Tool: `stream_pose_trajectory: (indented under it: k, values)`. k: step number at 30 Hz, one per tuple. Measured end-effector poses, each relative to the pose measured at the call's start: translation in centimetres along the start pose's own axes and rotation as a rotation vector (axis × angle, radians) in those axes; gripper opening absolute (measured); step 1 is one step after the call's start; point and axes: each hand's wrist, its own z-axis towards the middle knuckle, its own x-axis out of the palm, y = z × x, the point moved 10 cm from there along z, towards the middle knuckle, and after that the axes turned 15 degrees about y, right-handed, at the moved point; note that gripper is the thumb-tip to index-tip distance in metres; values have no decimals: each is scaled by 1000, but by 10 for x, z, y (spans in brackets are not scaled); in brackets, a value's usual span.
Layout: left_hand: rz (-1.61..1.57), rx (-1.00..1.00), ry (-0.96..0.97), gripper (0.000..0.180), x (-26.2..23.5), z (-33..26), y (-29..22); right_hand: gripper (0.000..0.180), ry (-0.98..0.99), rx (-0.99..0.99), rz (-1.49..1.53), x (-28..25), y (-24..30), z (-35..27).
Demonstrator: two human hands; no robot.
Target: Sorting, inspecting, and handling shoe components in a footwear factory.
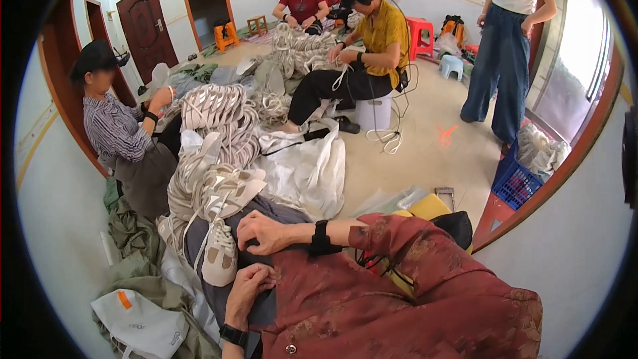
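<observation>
My right hand [262, 233] is held over my lap, its fingers curled in. Something dark shows under those fingers, too unclear to name. Lower down, my left hand [250, 286] rests by my dark trousers with fingers bent together; whatever it may hold is hidden. Just left of both hands lies a beige and white shoe upper [218, 256] with white laces threaded in it. Beyond it, more laced shoe uppers [229, 186] are piled against my knees, toes pointing various ways. Black bands circle both my wrists.
A long heap of beige shoe uppers [212, 110] runs away from me. White plastic sheeting [309, 166] lies beside it, and a white bag [143, 322] at lower left. Several people sit around; one stands at right near a blue crate [517, 185]. A red stool [420, 36] stands farther back.
</observation>
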Motion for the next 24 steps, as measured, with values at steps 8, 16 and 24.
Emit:
stream_pose_trajectory:
  k: [8,16,24]
  values:
    - [-4,-22,9,20,-1,0,4,14,14,0,8,-2,5,0]
    - [19,-38,2,18,-1,-1,2,13,3,0,14,-2,4,0]
    - [-12,-9,14,23,-4,1,5,14,-7,3,6,-3,4,-2]
